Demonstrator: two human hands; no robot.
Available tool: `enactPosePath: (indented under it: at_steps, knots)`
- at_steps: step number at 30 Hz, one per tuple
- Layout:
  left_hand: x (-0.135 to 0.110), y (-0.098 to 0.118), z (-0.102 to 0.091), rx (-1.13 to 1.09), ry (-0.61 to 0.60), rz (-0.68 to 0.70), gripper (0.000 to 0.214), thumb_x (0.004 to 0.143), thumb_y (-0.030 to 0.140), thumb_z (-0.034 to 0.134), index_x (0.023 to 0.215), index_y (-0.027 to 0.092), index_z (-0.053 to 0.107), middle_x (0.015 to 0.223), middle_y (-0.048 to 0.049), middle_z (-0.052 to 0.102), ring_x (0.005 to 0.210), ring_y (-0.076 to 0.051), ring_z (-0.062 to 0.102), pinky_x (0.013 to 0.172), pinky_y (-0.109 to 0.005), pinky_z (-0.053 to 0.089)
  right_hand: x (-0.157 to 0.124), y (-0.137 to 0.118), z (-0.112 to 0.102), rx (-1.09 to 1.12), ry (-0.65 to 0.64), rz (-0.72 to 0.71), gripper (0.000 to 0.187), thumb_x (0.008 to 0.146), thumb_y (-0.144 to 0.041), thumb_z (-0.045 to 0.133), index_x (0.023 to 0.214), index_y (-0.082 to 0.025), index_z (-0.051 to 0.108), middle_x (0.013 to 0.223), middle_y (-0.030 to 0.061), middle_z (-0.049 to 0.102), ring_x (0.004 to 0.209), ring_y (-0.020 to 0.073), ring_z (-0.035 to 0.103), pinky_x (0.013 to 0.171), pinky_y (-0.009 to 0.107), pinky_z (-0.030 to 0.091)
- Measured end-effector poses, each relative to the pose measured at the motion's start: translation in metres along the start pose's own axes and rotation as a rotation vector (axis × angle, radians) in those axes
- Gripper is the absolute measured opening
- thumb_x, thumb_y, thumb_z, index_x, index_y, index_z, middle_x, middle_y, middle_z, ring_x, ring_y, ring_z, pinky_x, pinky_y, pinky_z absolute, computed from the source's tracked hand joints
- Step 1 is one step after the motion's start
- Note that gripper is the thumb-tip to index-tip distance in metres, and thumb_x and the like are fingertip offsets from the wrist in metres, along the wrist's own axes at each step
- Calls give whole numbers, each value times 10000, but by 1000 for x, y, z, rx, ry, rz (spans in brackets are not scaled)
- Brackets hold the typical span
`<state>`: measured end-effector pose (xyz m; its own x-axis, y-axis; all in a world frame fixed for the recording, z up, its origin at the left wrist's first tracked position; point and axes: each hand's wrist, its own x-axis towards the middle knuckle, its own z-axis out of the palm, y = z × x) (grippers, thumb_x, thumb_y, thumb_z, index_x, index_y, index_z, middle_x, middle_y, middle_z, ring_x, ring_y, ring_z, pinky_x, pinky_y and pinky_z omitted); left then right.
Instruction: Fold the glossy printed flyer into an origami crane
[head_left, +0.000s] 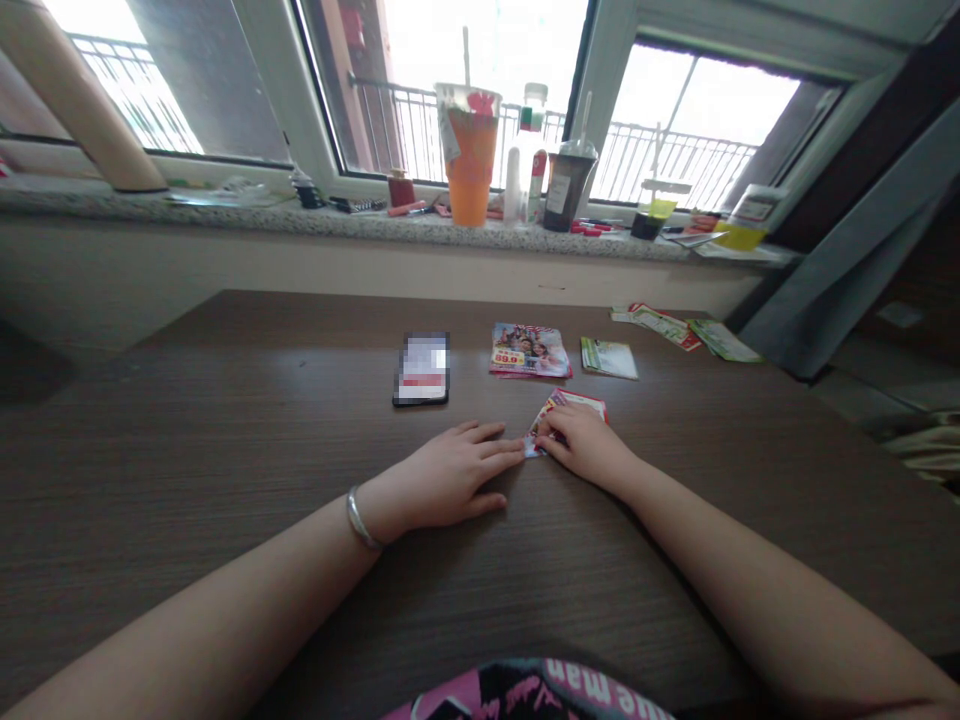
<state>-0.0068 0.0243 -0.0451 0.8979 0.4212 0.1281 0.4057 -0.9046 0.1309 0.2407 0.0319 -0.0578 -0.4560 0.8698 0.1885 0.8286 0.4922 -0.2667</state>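
Note:
My left hand [454,478] lies on the table with its fingers stretched out and apart, a silver bangle round the wrist. Its longest fingertips reach the near left corner of a small printed flyer [589,403]. Over that flyer my right hand [583,442] curls, fingers bent and pressed onto its lower left part, covering much of it. Just beyond lies a stack of colourful printed flyers [529,350]. To the right of the stack sits a small green and white pile of paper [609,358]. A phone [422,370] with a lit, blurred-out screen rests beyond my left hand.
More green and red leaflets [667,328] lie at the table's far right. Along the granite windowsill [247,215] stand a tall cup of orange drink [471,165], a dark lidded cup [570,185], bottles and several small items. A grey curtain [840,240] hangs at the right.

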Motion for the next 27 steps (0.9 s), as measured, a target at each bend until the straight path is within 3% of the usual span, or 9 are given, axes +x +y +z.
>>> enactPosePath:
  at_steps: [27]
  knots:
    - [1, 5, -2, 39, 19, -25, 456, 898, 383, 562, 1313, 206, 493, 1380, -65, 530, 1307, -305, 427, 1075, -448, 356, 4, -1, -2, -16, -10, -19, 141, 863, -304, 613, 771, -198, 630, 870, 52, 691, 873, 193, 606, 789, 322, 403]
